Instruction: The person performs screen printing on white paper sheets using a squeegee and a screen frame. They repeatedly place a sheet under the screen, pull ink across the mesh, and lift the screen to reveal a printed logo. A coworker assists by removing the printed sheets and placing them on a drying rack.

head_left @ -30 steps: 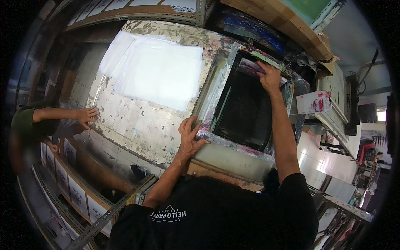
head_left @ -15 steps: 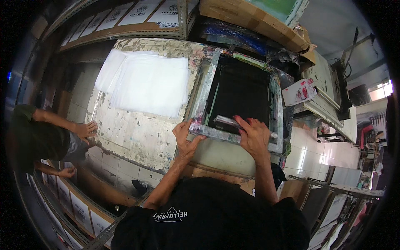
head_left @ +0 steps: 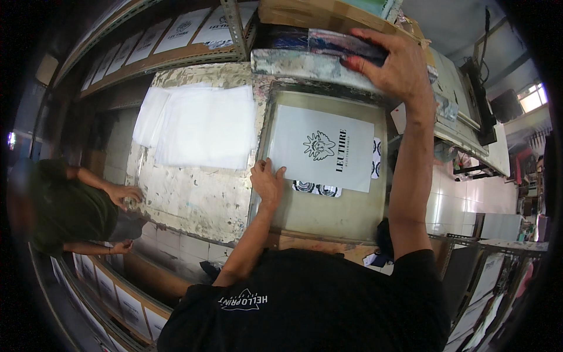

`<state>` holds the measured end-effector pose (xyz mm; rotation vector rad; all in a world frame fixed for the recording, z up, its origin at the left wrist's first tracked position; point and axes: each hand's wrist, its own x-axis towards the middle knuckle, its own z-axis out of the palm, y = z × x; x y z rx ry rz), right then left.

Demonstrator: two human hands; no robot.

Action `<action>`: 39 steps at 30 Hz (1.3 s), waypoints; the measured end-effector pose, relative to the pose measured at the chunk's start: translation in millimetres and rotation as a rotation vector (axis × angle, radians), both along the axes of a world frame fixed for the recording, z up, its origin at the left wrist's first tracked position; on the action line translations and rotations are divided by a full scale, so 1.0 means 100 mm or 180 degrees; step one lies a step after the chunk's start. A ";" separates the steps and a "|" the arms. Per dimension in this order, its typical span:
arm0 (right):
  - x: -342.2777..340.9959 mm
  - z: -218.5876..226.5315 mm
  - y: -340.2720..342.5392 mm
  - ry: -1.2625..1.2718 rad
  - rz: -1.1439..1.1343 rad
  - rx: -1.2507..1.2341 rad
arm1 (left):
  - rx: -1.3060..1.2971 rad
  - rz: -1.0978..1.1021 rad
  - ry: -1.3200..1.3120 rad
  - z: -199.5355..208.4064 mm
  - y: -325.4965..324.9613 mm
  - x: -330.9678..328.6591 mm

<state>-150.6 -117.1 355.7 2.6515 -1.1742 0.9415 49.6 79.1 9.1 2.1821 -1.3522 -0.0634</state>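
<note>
The screen-printing frame is tipped up at the far side of the printing board, seen nearly edge-on. My right hand, fingertips stained red, is closed round its raised edge. A squeegee lies against the frame under those fingers; how they divide their grip is unclear. Flat on the board is a white sheet with a black printed figure and lettering. Small patterned black-and-white pieces stick out from under it. My left hand, empty with fingers apart, rests at the board's left edge beside the sheet.
To the left, white sheets lie stacked on a paint-flecked table. A co-worker stands at its left end, hands near the edge. Racks with printed sheets rise at the back left. A cardboard box sits behind the frame.
The frame has swung up and away from me in my right hand, uncovering the printed sheet. My left hand has let go of the frame. The co-worker has shifted slightly.
</note>
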 end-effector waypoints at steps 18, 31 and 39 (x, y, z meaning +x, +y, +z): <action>-0.02 -0.04 -0.26 -0.0180 0.0336 0.0089 | -0.1896 0.1445 0.2342 0.08 0.75 1.66; -0.04 -0.03 -0.29 -0.0204 0.0139 0.0337 | -0.0685 0.0011 -0.0649 0.44 0.06 1.45; -0.08 -0.09 -0.37 -0.0242 0.0183 0.0400 | -0.0542 0.0147 -0.0251 0.32 -0.47 1.27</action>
